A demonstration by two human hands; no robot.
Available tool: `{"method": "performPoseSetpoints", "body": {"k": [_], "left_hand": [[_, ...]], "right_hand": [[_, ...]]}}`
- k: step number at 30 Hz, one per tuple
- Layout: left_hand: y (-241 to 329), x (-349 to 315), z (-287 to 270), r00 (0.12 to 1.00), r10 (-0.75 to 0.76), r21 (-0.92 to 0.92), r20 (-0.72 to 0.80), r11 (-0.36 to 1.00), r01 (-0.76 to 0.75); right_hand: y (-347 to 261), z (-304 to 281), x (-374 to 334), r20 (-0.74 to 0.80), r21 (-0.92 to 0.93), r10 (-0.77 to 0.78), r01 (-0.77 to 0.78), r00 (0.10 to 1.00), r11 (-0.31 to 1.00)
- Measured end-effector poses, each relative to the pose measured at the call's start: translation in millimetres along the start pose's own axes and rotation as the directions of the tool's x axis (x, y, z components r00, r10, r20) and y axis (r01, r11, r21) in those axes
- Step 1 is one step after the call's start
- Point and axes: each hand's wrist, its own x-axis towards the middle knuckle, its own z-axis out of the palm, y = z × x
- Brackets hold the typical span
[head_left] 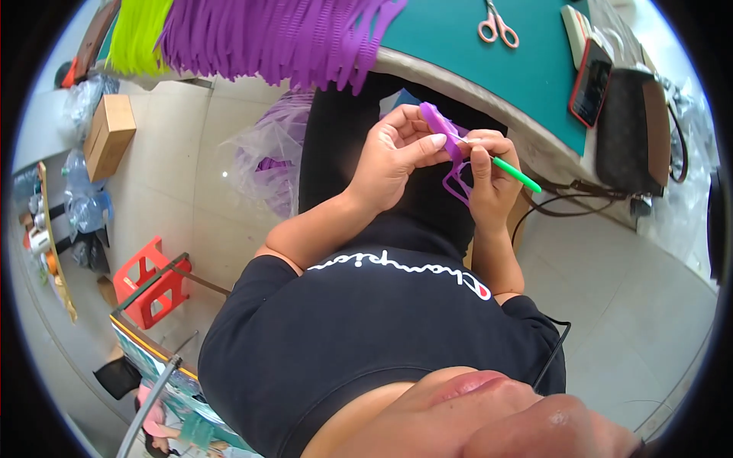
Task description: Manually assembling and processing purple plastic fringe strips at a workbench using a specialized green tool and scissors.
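My left hand [393, 156] pinches a purple rubbery strap [436, 122] between thumb and fingers, above my lap. A thin loop of the purple strap dangles below, beside my right hand [492, 172]. That hand is closed around a slim tool with a green handle [518, 175], its thin metal tip pointing left against the strap. What exact kind of tool it is I cannot make out. A thick row of similar purple straps [275, 42] hangs over the table edge ahead, with lime-green straps [141, 37] at its left end.
On the green table [450, 57] lie pink-handled scissors [498, 30] and a red-edged phone [590, 82], near a dark bag [632, 130]. A clear plastic bag with purple pieces [267, 164] rests on the floor left of my legs. Further left are a cardboard box [111, 137] and a red stool [150, 284].
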Motion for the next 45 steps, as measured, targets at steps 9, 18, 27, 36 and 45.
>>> {"method": "performPoseSetpoints", "body": {"k": [9, 18, 27, 36, 45], "left_hand": [[-12, -1, 4, 0.994, 0.103, 0.165, -0.020, 0.981, -0.098], [-11, 6, 5, 0.964, 0.214, 0.163, -0.157, 0.968, -0.189], [-7, 10, -1, 0.969, 0.171, 0.211, -0.177, 0.968, -0.133], [-19, 17, -19, 0.956, -0.123, 0.644, 0.265, 0.761, -0.080], [-21, 39, -11, 0.731, -0.585, 0.493, 0.352, 0.779, 0.386]], "right_hand": [[10, -6, -14, -0.081, 0.115, -0.043, 0.052, 0.996, 0.992], [19, 1, -6, 0.052, -0.554, -0.542, 0.476, 0.839, 0.683], [23, -9, -3, 0.011, -0.206, -0.177, 0.175, 0.984, 0.963], [-2, -36, 16, 0.259, -0.079, -0.145, 0.170, 0.955, 0.982], [12, -41, 30, 0.355, -0.127, 0.028, 0.019, 0.934, 0.992]]}}
